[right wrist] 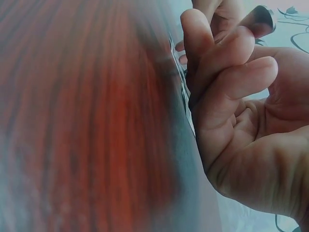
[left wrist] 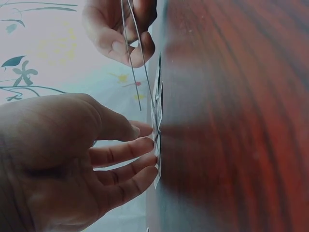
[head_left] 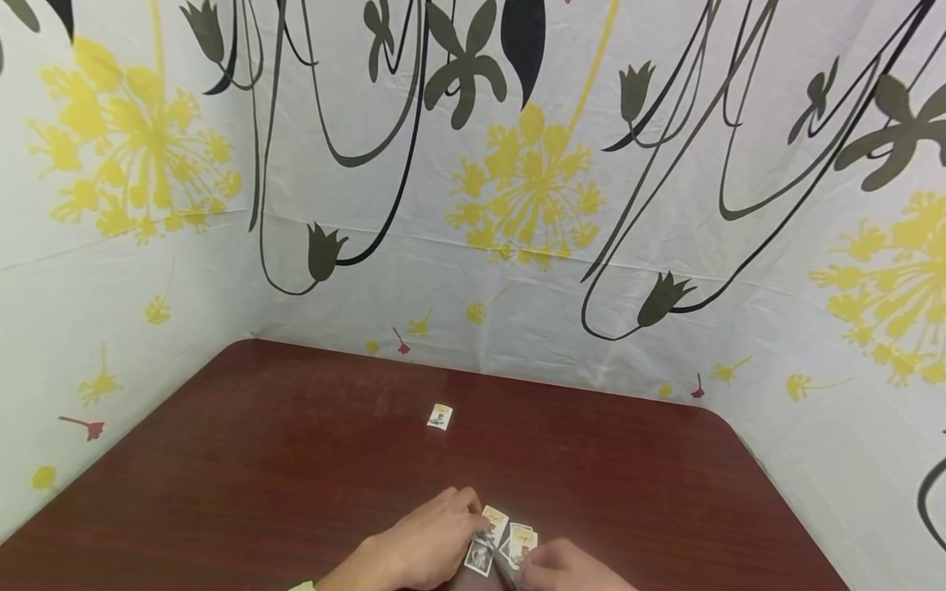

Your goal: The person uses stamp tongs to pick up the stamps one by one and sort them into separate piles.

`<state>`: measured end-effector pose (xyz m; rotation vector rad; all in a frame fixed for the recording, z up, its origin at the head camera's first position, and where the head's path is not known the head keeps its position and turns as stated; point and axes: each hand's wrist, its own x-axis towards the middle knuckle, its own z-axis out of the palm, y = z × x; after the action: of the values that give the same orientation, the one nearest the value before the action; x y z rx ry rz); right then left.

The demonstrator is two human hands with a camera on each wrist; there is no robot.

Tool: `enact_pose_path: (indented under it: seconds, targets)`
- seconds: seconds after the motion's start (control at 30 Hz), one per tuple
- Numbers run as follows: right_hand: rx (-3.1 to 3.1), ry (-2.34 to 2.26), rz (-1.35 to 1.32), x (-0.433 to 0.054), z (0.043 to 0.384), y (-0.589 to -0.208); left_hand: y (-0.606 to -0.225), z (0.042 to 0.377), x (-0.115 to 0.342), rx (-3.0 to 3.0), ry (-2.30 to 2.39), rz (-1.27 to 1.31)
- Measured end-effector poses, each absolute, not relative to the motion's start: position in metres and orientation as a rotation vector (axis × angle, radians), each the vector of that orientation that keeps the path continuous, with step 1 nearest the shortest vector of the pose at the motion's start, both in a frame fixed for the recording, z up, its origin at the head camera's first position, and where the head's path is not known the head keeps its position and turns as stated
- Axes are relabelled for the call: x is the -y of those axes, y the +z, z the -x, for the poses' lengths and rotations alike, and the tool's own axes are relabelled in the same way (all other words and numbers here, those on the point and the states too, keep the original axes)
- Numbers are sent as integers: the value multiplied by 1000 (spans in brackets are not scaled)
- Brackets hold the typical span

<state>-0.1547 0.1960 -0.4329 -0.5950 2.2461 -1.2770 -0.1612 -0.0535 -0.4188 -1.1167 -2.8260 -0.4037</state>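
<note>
Several small stamps with white borders lie in an overlapping group at the table's near side: a grey-pictured stamp (head_left: 479, 559), a yellowish stamp (head_left: 496, 519) above it, and a pair of stamps (head_left: 522, 538) to the right. My left hand (head_left: 432, 538) rests at the group's left side, its fingertips (left wrist: 150, 164) touching the stamps. Metal tweezers (left wrist: 146, 72) are held in my right hand (head_left: 569, 566), with one tip down at the stamps and the two legs apart. The right wrist view shows the wide end of the tweezers beyond my curled fingers (right wrist: 236, 92).
Another stamp (head_left: 439, 417) lies alone farther back on the dark red wooden table (head_left: 310, 435). A white cloth (head_left: 414, 287) printed with yellow and grey flowers hangs around the table's back and sides.
</note>
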Motion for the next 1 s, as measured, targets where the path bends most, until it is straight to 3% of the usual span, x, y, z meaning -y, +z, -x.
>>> enact_pose_path:
  seconds: [1.0]
  targets:
    - [-2280, -1266, 484, -187, 152, -427, -421, 163, 55, 2779, -436, 1120]
